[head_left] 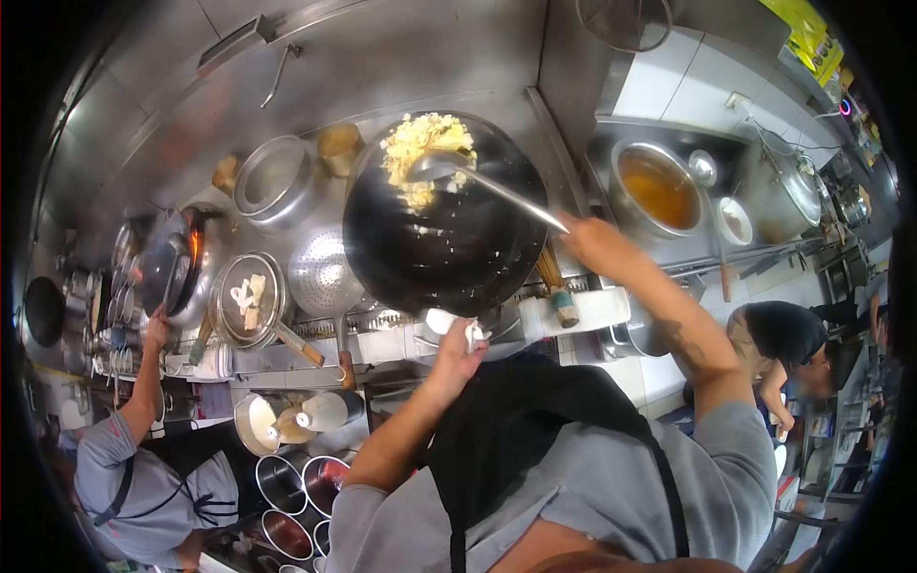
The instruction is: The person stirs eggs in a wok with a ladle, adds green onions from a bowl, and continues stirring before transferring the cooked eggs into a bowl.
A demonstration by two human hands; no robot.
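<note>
Presently the left hand (pixel 449 361) closes its grip on a white cloth (pixel 473 334) around the handle of the big round black wok (pixel 449 244), and the right hand (pixel 585 234) is clenched on the long steel ladle (pixel 437 164), its bowl in the yellow fried rice (pixel 420 143) at the wok's far side. Beside the wok on the steel surface (pixel 549 143) sit a perforated steel strainer (pixel 325 272) and a steel pot of amber liquid (pixel 659 186); a co-worker's hand (pixel 155 329) reaches a second stove at left.

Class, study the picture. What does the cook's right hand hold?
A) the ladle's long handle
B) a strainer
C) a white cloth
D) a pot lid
A: the right hand grips the ladle by its long handle, its bowl in the yellow food in the wok; the left hand holds the white cloth at the wok's rim.
</note>
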